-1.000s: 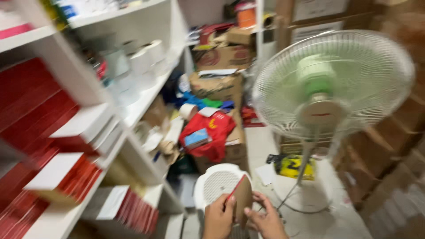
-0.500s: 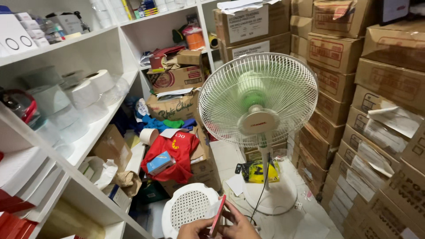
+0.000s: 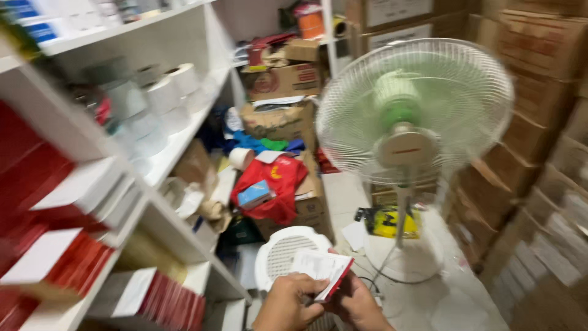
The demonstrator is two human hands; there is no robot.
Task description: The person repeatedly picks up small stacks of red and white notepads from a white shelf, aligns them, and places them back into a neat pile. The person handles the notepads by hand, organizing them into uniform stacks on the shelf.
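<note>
Head view: both hands, left hand (image 3: pixel 286 303) and right hand (image 3: pixel 357 304), pinch a red-edged white card (image 3: pixel 323 267) low above the white perforated stool (image 3: pixel 283 252); loose fingertip grips could drop it onto the cluttered floor.

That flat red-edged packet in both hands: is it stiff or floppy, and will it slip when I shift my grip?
The flat packet looks thin and probably light, since the left hand and right hand hold it by its lower edge alone. It keeps a straight edge without sagging, so likely fairly stiff. Its white face may be smooth, so it could slip; blur hides the finish.
</note>
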